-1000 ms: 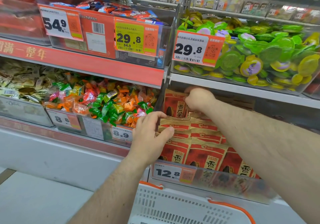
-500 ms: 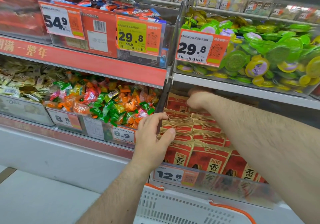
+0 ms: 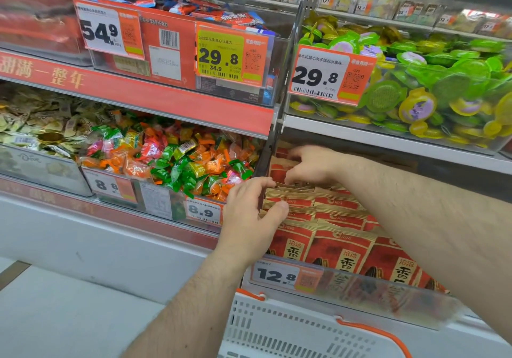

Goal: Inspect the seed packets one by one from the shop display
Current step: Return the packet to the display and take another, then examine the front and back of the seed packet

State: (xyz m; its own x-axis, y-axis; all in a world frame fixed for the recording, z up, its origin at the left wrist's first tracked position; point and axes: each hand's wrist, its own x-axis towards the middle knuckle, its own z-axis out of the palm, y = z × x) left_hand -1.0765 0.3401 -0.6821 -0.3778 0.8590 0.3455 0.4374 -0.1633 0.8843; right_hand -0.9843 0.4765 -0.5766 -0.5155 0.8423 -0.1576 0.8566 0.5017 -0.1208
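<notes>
Hands both in the seed packets [image 3: 340, 249]: left hand [image 3: 249, 219] pinching near rows' tops, right hand [image 3: 310, 165] fingers curled on a far packet.

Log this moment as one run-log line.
left hand: fingers on seed packets, front rows | right hand: reaching among back-row packets | white basket: below shelf | no packet lifted out
</notes>
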